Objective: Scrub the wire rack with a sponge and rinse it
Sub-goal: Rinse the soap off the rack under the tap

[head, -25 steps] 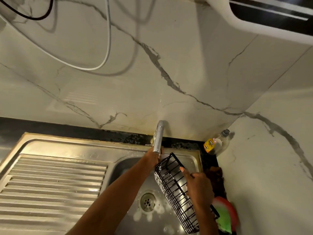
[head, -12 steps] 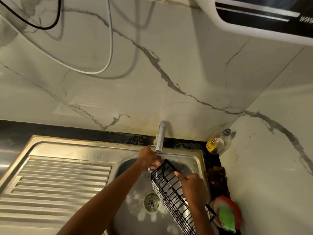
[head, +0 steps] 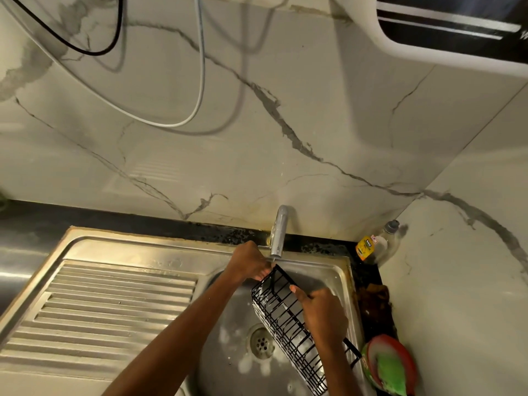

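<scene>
A black wire rack (head: 285, 321) is tilted over the steel sink basin (head: 323, 274), with its far end just under the tap (head: 278, 232). My right hand (head: 323, 315) grips the rack's right rim from above. My left hand (head: 250, 262) is at the rack's far corner below the spout, its fingers curled against the wires. A green sponge (head: 391, 372) lies in a red dish (head: 411, 358) on the counter to the right of the sink. Soap foam spots the basin around the drain (head: 261, 341).
A ribbed steel drainboard (head: 114, 310) fills the left side. A clear bottle with a yellow label (head: 371, 247) stands in the back right corner, with a brown cloth (head: 374, 301) in front of it. Marble walls close in behind and on the right; cables hang above.
My left hand has come down off the tap to the rack's far corner. The rack's far end has shifted closer under the spout, with my right hand still on its rim.
</scene>
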A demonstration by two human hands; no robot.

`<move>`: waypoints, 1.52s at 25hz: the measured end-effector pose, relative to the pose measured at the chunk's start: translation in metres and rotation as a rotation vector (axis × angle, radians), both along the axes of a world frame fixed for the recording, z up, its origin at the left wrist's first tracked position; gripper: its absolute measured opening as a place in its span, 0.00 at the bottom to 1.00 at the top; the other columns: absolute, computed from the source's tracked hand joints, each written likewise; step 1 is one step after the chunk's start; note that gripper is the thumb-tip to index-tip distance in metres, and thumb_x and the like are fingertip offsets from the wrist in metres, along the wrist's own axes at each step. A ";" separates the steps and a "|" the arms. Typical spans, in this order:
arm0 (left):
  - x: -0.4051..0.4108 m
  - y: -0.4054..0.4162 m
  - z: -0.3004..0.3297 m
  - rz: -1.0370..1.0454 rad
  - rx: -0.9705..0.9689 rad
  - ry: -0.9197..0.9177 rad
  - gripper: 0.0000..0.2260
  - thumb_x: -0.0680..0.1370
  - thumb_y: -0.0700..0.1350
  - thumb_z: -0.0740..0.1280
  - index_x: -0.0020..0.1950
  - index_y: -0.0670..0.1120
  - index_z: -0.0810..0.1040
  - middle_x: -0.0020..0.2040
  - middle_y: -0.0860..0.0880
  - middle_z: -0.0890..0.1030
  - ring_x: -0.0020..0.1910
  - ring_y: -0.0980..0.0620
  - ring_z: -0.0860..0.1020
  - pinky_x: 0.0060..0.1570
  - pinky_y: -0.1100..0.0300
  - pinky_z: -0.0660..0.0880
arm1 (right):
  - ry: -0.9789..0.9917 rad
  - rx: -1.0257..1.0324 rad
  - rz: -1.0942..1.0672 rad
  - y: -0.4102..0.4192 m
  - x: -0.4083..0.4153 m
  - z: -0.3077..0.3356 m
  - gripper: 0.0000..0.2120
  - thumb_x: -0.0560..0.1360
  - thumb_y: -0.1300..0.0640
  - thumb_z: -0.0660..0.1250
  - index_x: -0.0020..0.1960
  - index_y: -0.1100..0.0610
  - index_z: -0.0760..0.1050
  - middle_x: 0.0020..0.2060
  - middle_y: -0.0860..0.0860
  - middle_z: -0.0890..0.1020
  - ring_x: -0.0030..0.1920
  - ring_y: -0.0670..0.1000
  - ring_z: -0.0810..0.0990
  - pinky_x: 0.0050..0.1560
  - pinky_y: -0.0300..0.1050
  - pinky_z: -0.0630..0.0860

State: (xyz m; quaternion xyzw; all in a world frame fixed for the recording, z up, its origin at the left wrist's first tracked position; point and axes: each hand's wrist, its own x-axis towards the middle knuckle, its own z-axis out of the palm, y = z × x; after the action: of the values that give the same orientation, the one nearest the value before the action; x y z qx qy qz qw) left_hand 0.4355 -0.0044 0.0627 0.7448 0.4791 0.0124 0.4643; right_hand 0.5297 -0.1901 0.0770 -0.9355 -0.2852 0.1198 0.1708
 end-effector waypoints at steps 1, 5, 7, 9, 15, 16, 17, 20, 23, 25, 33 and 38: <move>-0.001 0.002 0.001 -0.034 0.025 0.015 0.10 0.77 0.41 0.74 0.36 0.42 0.83 0.32 0.48 0.84 0.28 0.59 0.83 0.32 0.68 0.80 | 0.011 -0.001 0.007 0.000 -0.001 -0.003 0.28 0.71 0.27 0.62 0.31 0.51 0.74 0.27 0.44 0.78 0.28 0.43 0.76 0.29 0.39 0.67; 0.001 -0.003 -0.003 -0.076 0.059 0.024 0.11 0.80 0.46 0.71 0.45 0.38 0.85 0.41 0.42 0.87 0.38 0.49 0.87 0.45 0.56 0.85 | 0.021 -0.024 0.020 -0.003 -0.001 -0.013 0.29 0.69 0.25 0.61 0.32 0.51 0.76 0.27 0.44 0.79 0.28 0.44 0.78 0.32 0.42 0.76; 0.007 -0.014 -0.005 0.014 0.071 -0.025 0.11 0.81 0.46 0.70 0.47 0.38 0.83 0.41 0.43 0.86 0.37 0.50 0.85 0.40 0.59 0.84 | 0.004 -0.019 0.012 -0.006 0.001 -0.012 0.30 0.70 0.24 0.60 0.35 0.51 0.78 0.29 0.44 0.79 0.29 0.43 0.77 0.29 0.40 0.71; 0.012 -0.026 -0.008 0.079 -0.011 -0.128 0.12 0.82 0.49 0.68 0.51 0.40 0.81 0.44 0.45 0.83 0.39 0.50 0.83 0.38 0.61 0.80 | 0.011 0.041 -0.030 -0.007 0.005 -0.006 0.29 0.71 0.26 0.61 0.32 0.52 0.76 0.28 0.44 0.78 0.29 0.44 0.77 0.29 0.39 0.67; -0.009 -0.047 -0.034 -0.108 -0.396 -0.498 0.21 0.89 0.51 0.49 0.78 0.48 0.69 0.72 0.58 0.74 0.70 0.63 0.73 0.67 0.67 0.69 | 0.045 0.157 -0.230 -0.013 0.020 0.006 0.32 0.69 0.25 0.62 0.30 0.54 0.77 0.25 0.45 0.77 0.27 0.45 0.76 0.27 0.38 0.65; -0.014 -0.047 -0.049 -0.135 -0.401 -0.543 0.22 0.88 0.54 0.50 0.80 0.47 0.66 0.76 0.56 0.71 0.74 0.61 0.71 0.70 0.67 0.68 | 0.062 0.169 -0.254 -0.013 0.020 0.004 0.32 0.68 0.25 0.63 0.29 0.54 0.77 0.24 0.45 0.77 0.26 0.46 0.76 0.28 0.38 0.65; -0.018 -0.046 -0.064 -0.109 -0.422 -0.532 0.27 0.86 0.61 0.52 0.80 0.47 0.65 0.78 0.51 0.70 0.74 0.59 0.71 0.70 0.65 0.69 | 0.067 0.183 -0.264 -0.013 0.020 0.002 0.32 0.68 0.25 0.63 0.28 0.54 0.76 0.23 0.45 0.77 0.26 0.46 0.76 0.28 0.37 0.65; -0.036 -0.046 -0.090 -0.032 -0.458 -0.398 0.42 0.73 0.76 0.61 0.77 0.48 0.69 0.74 0.41 0.74 0.67 0.53 0.78 0.66 0.57 0.74 | 0.024 0.182 -0.252 -0.015 0.015 -0.003 0.33 0.69 0.24 0.61 0.29 0.54 0.77 0.25 0.46 0.77 0.26 0.45 0.75 0.28 0.37 0.63; -0.024 -0.047 -0.049 0.012 -0.447 -0.524 0.21 0.87 0.55 0.52 0.73 0.45 0.72 0.68 0.47 0.77 0.66 0.53 0.77 0.65 0.61 0.75 | -0.039 0.244 -0.220 -0.016 0.017 0.006 0.30 0.73 0.29 0.61 0.31 0.54 0.77 0.25 0.46 0.77 0.26 0.44 0.74 0.27 0.37 0.65; -0.013 -0.045 -0.029 0.140 -0.455 -0.551 0.15 0.88 0.49 0.52 0.62 0.48 0.78 0.60 0.46 0.81 0.58 0.52 0.79 0.55 0.65 0.78 | -0.018 0.297 -0.233 -0.013 0.017 0.014 0.29 0.74 0.31 0.62 0.30 0.55 0.77 0.23 0.47 0.76 0.25 0.46 0.74 0.26 0.37 0.65; -0.029 -0.067 -0.030 0.201 -0.311 -0.716 0.19 0.87 0.49 0.53 0.64 0.45 0.83 0.58 0.50 0.87 0.59 0.54 0.84 0.57 0.64 0.78 | -0.076 0.109 -0.252 -0.008 0.014 0.008 0.32 0.73 0.25 0.56 0.40 0.53 0.80 0.31 0.46 0.80 0.32 0.47 0.78 0.31 0.39 0.67; -0.025 -0.065 -0.045 0.312 -0.272 -0.674 0.22 0.84 0.56 0.56 0.57 0.45 0.84 0.49 0.51 0.88 0.49 0.56 0.85 0.50 0.66 0.80 | -0.088 0.171 -0.212 -0.004 0.012 0.025 0.31 0.71 0.24 0.56 0.34 0.52 0.75 0.25 0.45 0.75 0.27 0.44 0.74 0.28 0.38 0.62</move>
State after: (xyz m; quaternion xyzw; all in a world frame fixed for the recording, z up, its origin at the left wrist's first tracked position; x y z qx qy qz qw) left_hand 0.4106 -0.0690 0.0177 0.5489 0.4046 0.2633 0.6824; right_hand 0.5419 -0.1946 0.1016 -0.9467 -0.2012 0.0353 0.2490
